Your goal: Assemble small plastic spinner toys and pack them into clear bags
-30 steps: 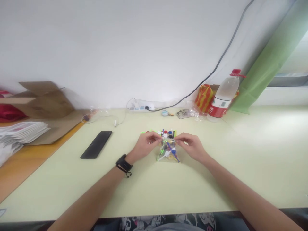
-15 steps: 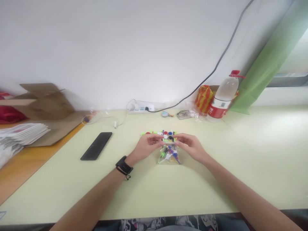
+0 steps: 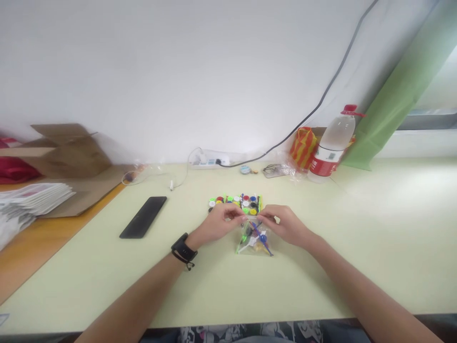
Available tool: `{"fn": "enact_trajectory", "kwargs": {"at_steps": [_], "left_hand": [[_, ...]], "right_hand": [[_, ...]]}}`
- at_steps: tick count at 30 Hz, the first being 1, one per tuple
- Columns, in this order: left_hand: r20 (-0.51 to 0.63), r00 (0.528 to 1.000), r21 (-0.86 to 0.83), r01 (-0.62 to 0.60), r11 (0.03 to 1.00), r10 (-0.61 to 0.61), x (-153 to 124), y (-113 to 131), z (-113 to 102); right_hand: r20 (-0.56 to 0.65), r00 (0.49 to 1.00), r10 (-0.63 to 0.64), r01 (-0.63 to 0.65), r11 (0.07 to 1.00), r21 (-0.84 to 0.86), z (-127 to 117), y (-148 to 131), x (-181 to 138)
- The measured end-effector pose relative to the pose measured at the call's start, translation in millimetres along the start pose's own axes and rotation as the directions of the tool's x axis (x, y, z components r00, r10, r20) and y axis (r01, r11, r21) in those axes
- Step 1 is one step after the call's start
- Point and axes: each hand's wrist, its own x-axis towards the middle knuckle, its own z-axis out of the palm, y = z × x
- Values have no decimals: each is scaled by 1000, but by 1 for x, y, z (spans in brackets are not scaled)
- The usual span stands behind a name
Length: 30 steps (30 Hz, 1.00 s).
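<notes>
A small clear plastic bag (image 3: 254, 240) with colourful small parts inside lies on the pale yellow-green table (image 3: 228, 281). My left hand (image 3: 216, 224) pinches the bag's top edge on the left. My right hand (image 3: 283, 225) pinches the same edge on the right. Both hands have their fingers closed on the bag's mouth. Just behind the hands lies a flat set of small round coloured pieces (image 3: 236, 202) in rows. A black watch sits on my left wrist.
A black phone (image 3: 143, 216) lies to the left. At the back stand a power strip (image 3: 209, 160), a water bottle (image 3: 330, 144) with a red cap and an orange striped bag (image 3: 303, 145). Cardboard (image 3: 67, 157) and stacked papers (image 3: 28, 200) fill the far left.
Both hands have drawn the clear bag a little toward me, which uncovers more of the coloured round pieces behind it. The grip on the bag's top edge is the same.
</notes>
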Motion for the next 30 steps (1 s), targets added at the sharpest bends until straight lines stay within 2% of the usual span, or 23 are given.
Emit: {"fn": "enact_trajectory", "kwargs": {"at_steps": [6,11,16,21,30], "left_hand": [[29,999,-21,-25,999,26,-4,4,9],[116,992,-19,-51,999,53,-5,8,8],[134,991,63,-31,998,23,-3,6,-2],[103,995,17,5,1000,-7,-1,6,-11],[108,994,26,-14,1000,11,-2,10,-6]], "right_hand": [[47,998,31,-35,994,100,9,-9,0],[100,995,13,-19,998,63,11,-11,0],[124,992,35,-37,999,16,0,-9,0],[104,990,99,-107,991,79,-16,-3,0],[183,972,146,-178,969,170,-27,-3,-2]]}}
